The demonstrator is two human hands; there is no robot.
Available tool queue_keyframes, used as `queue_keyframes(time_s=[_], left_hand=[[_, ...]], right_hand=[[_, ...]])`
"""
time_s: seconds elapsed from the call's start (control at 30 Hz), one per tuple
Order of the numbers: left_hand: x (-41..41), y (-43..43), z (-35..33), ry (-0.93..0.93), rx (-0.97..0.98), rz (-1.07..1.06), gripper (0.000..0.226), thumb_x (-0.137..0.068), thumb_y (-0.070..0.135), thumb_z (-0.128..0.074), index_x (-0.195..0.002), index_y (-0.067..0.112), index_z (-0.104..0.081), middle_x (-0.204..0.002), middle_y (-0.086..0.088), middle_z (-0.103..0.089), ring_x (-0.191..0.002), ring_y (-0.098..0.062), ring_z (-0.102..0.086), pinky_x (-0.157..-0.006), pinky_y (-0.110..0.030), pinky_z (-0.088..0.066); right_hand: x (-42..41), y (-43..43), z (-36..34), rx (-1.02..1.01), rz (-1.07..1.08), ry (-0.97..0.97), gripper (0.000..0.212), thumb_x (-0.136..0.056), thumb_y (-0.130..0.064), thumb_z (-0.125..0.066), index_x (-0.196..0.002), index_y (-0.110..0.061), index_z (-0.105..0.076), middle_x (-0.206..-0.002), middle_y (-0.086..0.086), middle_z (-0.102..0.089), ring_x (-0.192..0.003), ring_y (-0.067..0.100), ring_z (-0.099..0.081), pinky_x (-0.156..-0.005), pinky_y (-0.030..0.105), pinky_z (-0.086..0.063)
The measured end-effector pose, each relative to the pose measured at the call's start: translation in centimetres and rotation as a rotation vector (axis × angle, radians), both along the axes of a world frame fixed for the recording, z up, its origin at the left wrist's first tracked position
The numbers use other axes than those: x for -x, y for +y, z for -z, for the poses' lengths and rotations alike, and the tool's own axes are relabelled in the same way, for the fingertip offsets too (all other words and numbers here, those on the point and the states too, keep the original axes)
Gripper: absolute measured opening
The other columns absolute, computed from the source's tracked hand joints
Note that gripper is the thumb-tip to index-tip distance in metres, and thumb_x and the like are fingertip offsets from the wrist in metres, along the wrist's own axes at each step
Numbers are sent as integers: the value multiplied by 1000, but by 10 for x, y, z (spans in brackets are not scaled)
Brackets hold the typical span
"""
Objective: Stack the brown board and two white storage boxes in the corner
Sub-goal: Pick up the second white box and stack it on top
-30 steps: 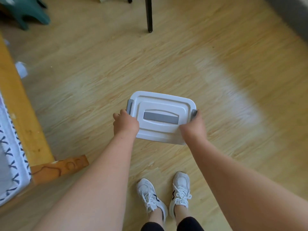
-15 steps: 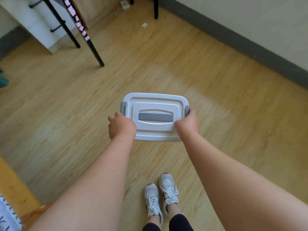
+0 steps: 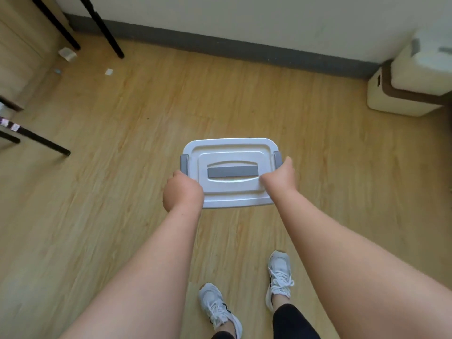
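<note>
Both hands, left hand and right hand, clasp the lidded white box, contents hidden, well apart from the corner stack.

A room in a home, seen from above. Light wood-look plank flooring meets a plain pale wall with a dark grey skirting board. Black furniture legs stand far left. Storage boxes sit stacked far right.
</note>
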State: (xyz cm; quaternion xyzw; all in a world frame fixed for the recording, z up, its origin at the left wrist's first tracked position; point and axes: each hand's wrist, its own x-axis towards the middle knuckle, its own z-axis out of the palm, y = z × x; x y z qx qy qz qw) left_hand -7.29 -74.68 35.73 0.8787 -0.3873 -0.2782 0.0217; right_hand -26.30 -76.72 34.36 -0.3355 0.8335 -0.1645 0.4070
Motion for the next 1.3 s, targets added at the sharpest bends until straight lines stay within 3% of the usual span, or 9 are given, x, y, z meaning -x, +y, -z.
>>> queue_keyframes(time_s=[0.17, 0.3, 0.5, 0.63, 0.9, 1.17, 1.3], left_hand=[[75, -32, 5, -29, 3, 110, 29, -95, 18, -44, -118, 6, -56, -117, -13, -62, -101, -36, -62, -72, -38, -45], [152, -60, 5, -88, -4, 168, 27, -96, 17, -43, -117, 7, -56, -115, -12, -63, -100, -35, -63, -70, -35, -43], [270, -105, 9, -80, -2, 216, 28, -94, 12, -43, -118, 5, -56, -116, -13, -62, -105, -35, -61, -76, -38, -48], [341, -130, 10, -45, 11, 259, 25, -94, 10, -44, -115, 3, -56, -115, -15, -62, -103, -35, -61, -69, -35, -42], [480, -177, 16, -49, 8, 405, 28, -94, 9, -44, -118, 3, -56, -118, -16, -60, -108, -36, -60, -79, -40, -48], [587, -245, 23, -28, 2, 526, 29, -93, 10, -46, -119, 5, -57, -118, -14, -60, -109, -34, -60, -81, -40, -49], [635, -294, 27, -25, 18, 562, 28, -92, 10, -47, -118, 5, -57, -118, -13, -59, -109, -34, -59, -79, -39, -47]], right_hand=[[79, -16, 4, 21, 68, 2, 52, -77, -10, -55, -127, -16, -46, -120, 6, -59, -103, 31, -61, -84, 42, -52], [155, -35, 12, 24, 82, -13, 57, -79, -10, -57, -134, -20, -43, -123, 4, -59, -99, 30, -61, -73, 34, -47], [274, -62, 19, 4, 75, -28, 57, -79, -14, -63, -132, -21, -44, -121, 5, -57, -101, 30, -60, -79, 38, -50], [345, -75, 19, -14, 109, -33, 56, -79, -17, -65, -131, -20, -45, -121, 9, -53, -93, 29, -59, -74, 37, -49], [479, -93, 24, -12, 273, -60, 58, -78, -15, -68, -132, -20, -46, -124, 8, -53, -89, 26, -56, -72, 33, -44], [578, -141, 33, -42, 428, -92, 53, -79, -9, -64, -129, -18, -48, -113, 4, -61, -93, 27, -58, -74, 32, -45], [622, -186, 43, -44, 490, -99, 59, -80, -9, -64, -135, -18, -45, -122, 5, -59, -102, 29, -58, -76, 31, -43]])
